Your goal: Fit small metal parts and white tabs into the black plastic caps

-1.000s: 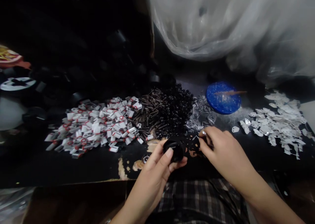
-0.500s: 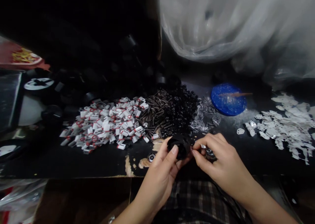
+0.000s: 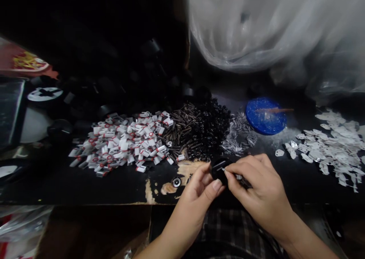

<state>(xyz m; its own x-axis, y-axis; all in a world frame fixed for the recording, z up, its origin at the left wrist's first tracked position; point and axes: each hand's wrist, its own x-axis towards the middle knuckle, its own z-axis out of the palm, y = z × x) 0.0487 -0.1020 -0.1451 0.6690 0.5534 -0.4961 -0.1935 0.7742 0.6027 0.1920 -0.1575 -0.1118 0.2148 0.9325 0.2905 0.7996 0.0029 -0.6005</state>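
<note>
My left hand (image 3: 201,188) is closed around the edge of a round black knob (image 3: 219,165), whose face shows a pale straight line. My right hand (image 3: 256,187) meets the knob from the right, thumb and forefinger pinched together at its face. Something small and pale shows at those fingertips, too small to name. Under the curled right fingers a shiny metal piece (image 3: 239,177) is partly hidden; I cannot tell whether it is gripped. Left of my hands, a small ring-shaped part (image 3: 176,182) lies on the worn table edge.
Beyond my hands lie heaps of white sleeves with red rings (image 3: 125,143), springs (image 3: 182,122), small black parts (image 3: 212,122) and small silvery pieces (image 3: 238,133). A blue lid (image 3: 265,118) bears a brown stick. Flat metal plates (image 3: 330,145) spread right; clear plastic (image 3: 242,31) hangs behind.
The black knob has been turned from its hollow side to the face with the pale line, and shifted slightly right. My left fingers have changed their hold; the right fingertips now touch the face.
</note>
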